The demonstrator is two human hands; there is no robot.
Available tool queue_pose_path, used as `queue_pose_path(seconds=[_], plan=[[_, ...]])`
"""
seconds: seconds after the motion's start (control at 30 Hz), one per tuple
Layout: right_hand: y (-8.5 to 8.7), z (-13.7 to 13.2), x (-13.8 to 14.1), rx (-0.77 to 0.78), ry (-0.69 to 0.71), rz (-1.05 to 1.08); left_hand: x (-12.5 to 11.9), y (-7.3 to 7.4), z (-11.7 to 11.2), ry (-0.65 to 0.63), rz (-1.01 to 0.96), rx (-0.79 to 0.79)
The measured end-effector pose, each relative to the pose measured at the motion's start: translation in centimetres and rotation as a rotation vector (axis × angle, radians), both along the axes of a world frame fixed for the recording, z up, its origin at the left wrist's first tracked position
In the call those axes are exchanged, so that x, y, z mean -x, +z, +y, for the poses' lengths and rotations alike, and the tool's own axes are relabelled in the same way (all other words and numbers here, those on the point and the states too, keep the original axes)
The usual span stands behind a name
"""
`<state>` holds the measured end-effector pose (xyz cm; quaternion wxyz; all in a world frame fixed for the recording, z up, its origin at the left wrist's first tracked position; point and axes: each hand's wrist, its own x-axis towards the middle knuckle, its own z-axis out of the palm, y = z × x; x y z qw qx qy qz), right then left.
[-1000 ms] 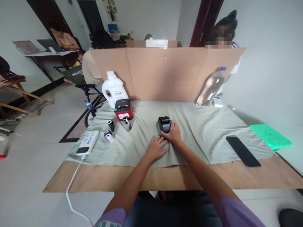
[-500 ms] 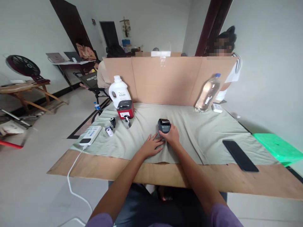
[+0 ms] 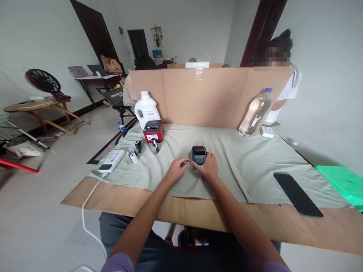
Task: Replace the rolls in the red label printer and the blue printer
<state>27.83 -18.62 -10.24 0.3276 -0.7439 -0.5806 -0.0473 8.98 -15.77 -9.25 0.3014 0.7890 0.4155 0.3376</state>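
A small black label printer [image 3: 199, 154] sits on the grey-green cloth [image 3: 232, 158] in the middle of the table. My right hand [image 3: 209, 167] is wrapped round its near right side, gripping it. My left hand [image 3: 177, 169] hovers just left of the printer, fingers curled with the tips pinched toward its side. Whether anything is between those fingertips is too small to make out.
A red and black printer [image 3: 153, 131] and a white jug [image 3: 146, 108] stand at the back left, with two small rolls [image 3: 135, 151] and a white power bank [image 3: 111, 160] nearer. A water bottle [image 3: 255, 112] leans back right. A black phone [image 3: 297, 194] lies right. A cardboard screen [image 3: 204, 94] stands behind.
My left hand has lifted off the cloth and curled toward the printer's left side. My right hand keeps its grip. The camera has tilted up a little.
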Motion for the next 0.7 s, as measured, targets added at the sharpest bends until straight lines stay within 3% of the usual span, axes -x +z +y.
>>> queue_pose_path(seconds=[0.1,0.2,0.33,0.7], plan=[[-0.5,0.6,-0.3,-0.042,0.067,0.023,-1.5,0.1,2.5,0.151,-0.114,0.130],[-1.0,1.0,-0.5,-0.041,0.159,0.095,-3.3,-0.1,3.7,0.146,-0.136,0.100],[-1.5,0.9,-0.2,-0.079,0.204,0.223,-4.3,-1.0,3.2,0.108,-0.055,0.040],[-1.3,-0.1,1.7,-0.161,0.166,0.360,-2.9,-2.4,3.1,0.050,0.188,-0.131]])
